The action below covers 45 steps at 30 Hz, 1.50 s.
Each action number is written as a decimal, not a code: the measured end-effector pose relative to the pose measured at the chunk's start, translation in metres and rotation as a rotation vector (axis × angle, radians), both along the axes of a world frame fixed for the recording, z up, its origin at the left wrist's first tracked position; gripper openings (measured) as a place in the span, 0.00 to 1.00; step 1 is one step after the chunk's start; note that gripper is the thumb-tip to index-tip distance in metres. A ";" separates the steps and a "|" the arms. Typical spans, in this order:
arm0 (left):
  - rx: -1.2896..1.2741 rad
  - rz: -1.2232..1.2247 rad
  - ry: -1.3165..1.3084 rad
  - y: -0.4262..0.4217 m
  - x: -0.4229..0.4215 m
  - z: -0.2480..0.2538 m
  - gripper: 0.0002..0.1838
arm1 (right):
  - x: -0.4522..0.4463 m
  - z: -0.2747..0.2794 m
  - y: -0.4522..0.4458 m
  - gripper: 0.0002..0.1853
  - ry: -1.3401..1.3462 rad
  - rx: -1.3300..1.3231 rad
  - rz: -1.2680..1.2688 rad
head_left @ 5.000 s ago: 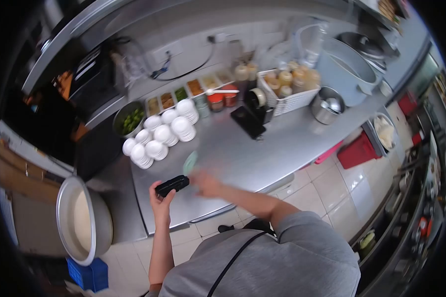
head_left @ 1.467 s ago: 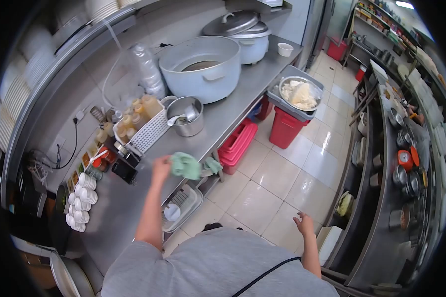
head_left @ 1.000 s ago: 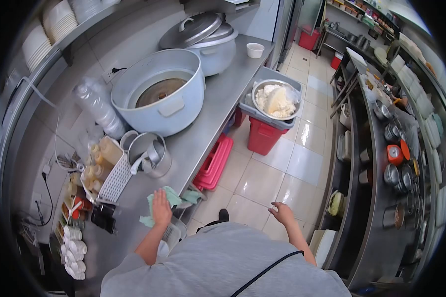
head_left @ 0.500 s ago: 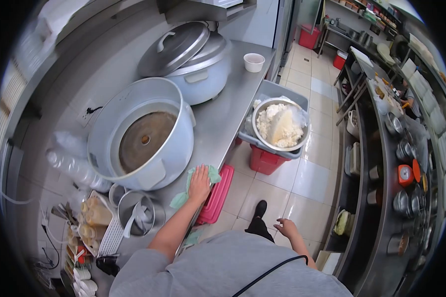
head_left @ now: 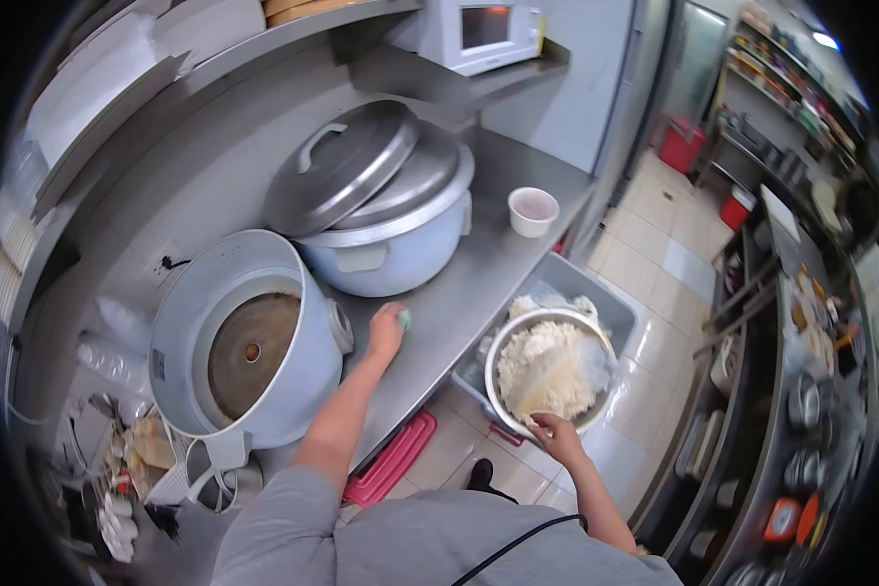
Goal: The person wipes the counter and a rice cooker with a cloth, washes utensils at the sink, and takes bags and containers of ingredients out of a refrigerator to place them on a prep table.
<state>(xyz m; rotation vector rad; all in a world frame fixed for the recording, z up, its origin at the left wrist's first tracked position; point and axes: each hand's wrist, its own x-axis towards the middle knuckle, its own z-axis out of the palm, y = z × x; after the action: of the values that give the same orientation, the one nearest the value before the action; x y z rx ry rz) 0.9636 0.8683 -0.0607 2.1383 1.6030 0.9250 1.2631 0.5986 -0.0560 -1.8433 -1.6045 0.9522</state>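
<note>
Head view caught the left hand (head_left: 385, 335) curled around a green cloth (head_left: 404, 319) on the counter (head_left: 479, 269), right of two pots, near (head_left: 188, 337) and far (head_left: 405, 266). One cup (head_left: 529, 227) stood farther off. The right hand (head_left: 557, 439), half open, had just reached one food bowl's (head_left: 491, 376) near rim; any grip was unclear.

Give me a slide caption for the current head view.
Left hand with green cloth at the metal counter, beside an open pot; right hand at the rim of a bowl of rice.
</note>
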 end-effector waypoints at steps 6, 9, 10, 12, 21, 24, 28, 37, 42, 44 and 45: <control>0.001 -0.366 -0.301 -0.085 0.084 0.105 0.17 | -0.043 0.055 0.105 0.24 1.480 -0.262 -0.167; 0.076 -0.487 -0.101 -0.132 0.082 0.150 0.20 | -0.065 0.071 0.143 0.24 1.874 -0.365 -0.135; 0.133 -0.527 0.019 -0.141 0.077 0.156 0.21 | -0.061 0.052 0.162 0.23 1.668 -0.169 -0.108; 0.048 -0.447 -0.067 -0.152 0.049 0.164 0.21 | -0.071 0.038 0.187 0.21 1.371 0.115 -0.174; 0.047 -0.027 -0.312 -0.190 -0.063 0.181 0.13 | -0.238 -0.047 0.162 0.29 -0.381 0.633 0.849; 0.308 0.161 -0.089 -0.196 -0.101 0.192 0.13 | -0.227 -0.088 0.206 0.30 -0.554 0.769 0.713; 0.329 0.442 -0.007 -0.217 -0.168 0.188 0.15 | -0.131 -0.085 0.281 0.14 -0.675 0.880 0.253; 0.266 0.555 0.316 -0.245 -0.209 0.159 0.27 | -0.225 0.164 0.278 0.14 0.185 0.925 0.425; 0.331 0.655 0.277 -0.240 -0.208 0.149 0.19 | -0.317 0.123 0.321 0.11 0.171 0.857 0.614; 0.353 0.692 0.277 -0.239 -0.205 0.150 0.16 | -0.323 0.123 0.298 0.12 0.241 0.816 0.613; 0.344 0.698 0.276 -0.241 -0.203 0.148 0.16 | -0.321 0.120 0.271 0.12 0.305 0.781 0.597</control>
<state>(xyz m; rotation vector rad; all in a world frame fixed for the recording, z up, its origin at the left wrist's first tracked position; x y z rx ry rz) 0.7605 0.6272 0.0875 1.9867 2.5852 1.2064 0.9423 0.8697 0.0638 -0.6776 -1.9726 0.6318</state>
